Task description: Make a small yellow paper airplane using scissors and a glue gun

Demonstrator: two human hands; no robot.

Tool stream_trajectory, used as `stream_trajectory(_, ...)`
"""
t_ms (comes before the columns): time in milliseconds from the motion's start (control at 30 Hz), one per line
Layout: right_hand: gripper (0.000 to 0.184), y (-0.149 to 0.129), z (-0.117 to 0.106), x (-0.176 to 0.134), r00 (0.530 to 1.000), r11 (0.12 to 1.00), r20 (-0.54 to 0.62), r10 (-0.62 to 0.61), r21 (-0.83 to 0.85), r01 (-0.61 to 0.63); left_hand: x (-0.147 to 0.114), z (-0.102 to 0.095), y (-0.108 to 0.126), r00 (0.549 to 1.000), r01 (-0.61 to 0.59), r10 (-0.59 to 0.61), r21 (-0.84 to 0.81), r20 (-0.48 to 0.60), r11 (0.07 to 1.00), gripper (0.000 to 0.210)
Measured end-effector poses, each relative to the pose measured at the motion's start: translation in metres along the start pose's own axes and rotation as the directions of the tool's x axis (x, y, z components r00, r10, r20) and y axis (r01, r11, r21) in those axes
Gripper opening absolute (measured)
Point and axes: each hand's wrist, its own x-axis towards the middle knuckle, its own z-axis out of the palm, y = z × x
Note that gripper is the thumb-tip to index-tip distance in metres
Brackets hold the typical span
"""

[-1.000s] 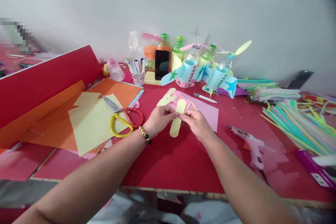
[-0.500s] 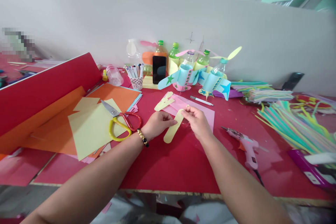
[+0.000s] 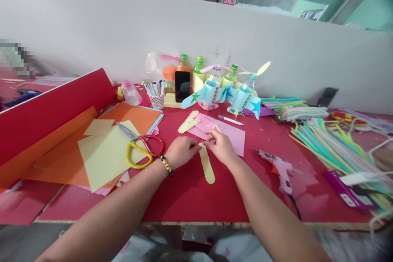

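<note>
A pale yellow paper strip (image 3: 208, 168) with rounded ends hangs down between my hands over the red tabletop. My left hand (image 3: 185, 151), with a beaded bracelet at its wrist, pinches the strip's upper end with thumb and forefinger. Close beside it, my right hand (image 3: 221, 146) is closed at the same end, and the fingertips of both hands hide the tip of the strip. Just behind my fingers lie more yellow paper cutouts (image 3: 188, 123) and a pink paper sheet (image 3: 235, 137). Large scissors (image 3: 139, 147) with red and yellow handles rest left of my left hand.
A pink glue gun (image 3: 281, 168) lies to the right, near a purple power strip (image 3: 348, 192) and bundled pipe cleaners (image 3: 325, 143). Decorated bottle planes (image 3: 211, 92), a phone (image 3: 183, 86) and a cup of pens (image 3: 157, 100) stand at the back. Orange paper (image 3: 66, 161) spreads left.
The yellow strip has swung so its lower end points toward me and to the right. My hands have come closer together at its upper end. The view has shifted slightly.
</note>
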Motion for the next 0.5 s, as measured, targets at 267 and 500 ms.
stream_trajectory(267,0.026,0.004,-0.011,0.006,0.978,0.994,-0.204,0.04,0.108,-0.018,-0.001,-0.009,0.01,0.985,-0.046,-0.059,-0.579,-0.161,0.814,0.016)
stream_trajectory(500,0.019,0.005,-0.013,0.01,0.969,0.989,-0.245,0.015,0.146,0.021,-0.1,-0.055,0.073,0.985,-0.017,0.154,-0.855,0.074,0.519,0.023)
